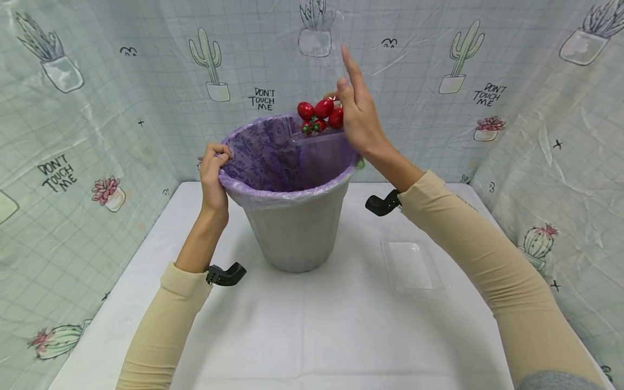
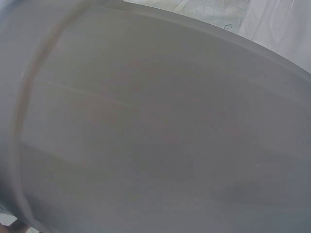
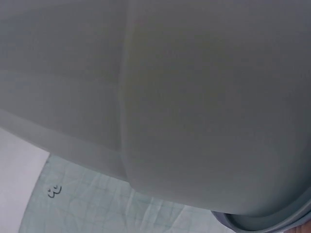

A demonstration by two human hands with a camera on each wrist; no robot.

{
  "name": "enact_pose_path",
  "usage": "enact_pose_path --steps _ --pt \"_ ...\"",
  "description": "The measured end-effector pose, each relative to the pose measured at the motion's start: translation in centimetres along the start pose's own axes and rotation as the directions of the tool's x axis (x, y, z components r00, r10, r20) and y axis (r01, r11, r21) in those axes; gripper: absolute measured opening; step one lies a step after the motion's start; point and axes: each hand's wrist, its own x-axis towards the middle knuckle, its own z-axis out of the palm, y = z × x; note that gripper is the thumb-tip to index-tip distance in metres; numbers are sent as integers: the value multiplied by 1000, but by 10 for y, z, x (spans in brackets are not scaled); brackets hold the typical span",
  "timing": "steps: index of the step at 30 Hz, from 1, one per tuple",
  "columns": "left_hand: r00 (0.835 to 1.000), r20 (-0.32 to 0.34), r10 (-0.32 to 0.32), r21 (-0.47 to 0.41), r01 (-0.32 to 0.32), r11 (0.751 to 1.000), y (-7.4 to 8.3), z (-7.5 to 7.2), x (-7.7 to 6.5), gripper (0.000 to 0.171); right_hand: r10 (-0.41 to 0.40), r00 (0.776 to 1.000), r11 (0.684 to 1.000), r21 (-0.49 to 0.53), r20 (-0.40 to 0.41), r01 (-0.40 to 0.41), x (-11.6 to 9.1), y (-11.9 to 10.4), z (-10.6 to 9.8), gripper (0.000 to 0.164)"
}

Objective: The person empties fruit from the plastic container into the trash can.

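Note:
A grey trash bin, lined with a purple patterned bag, stands upright on the white table. My left hand grips its rim at the left, fingers curled over the bag's edge. At the far right of the rim, my right hand holds a clear plastic box, tilted upright over the bin's mouth. Several red cherry tomatoes, some with green stems, are gathered low in the box. Its outline is faint against the backdrop. The bin's wall fills most of the left wrist view and right wrist view.
A clear plastic lid lies flat on the table, right of the bin. Patterned plastic sheeting hangs behind and on both sides of the table. A small green bit shows at the bin's right rim.

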Motion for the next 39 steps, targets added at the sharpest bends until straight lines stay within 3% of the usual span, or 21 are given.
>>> enact_pose_path --steps 9,16,39 --pt "1000 -1 -2 3 2 1000 0 0 0 18 -2 1000 1000 -24 -1 2 -2 -1 0 56" --pt "1000 4 0 2 0 1000 -1 -1 0 18 -98 995 995 -25 5 98 -2 -3 1 56" --pt "1000 3 2 8 -2 1000 -1 -1 0 18 -151 988 985 -79 12 152 -5 -2 0 56"
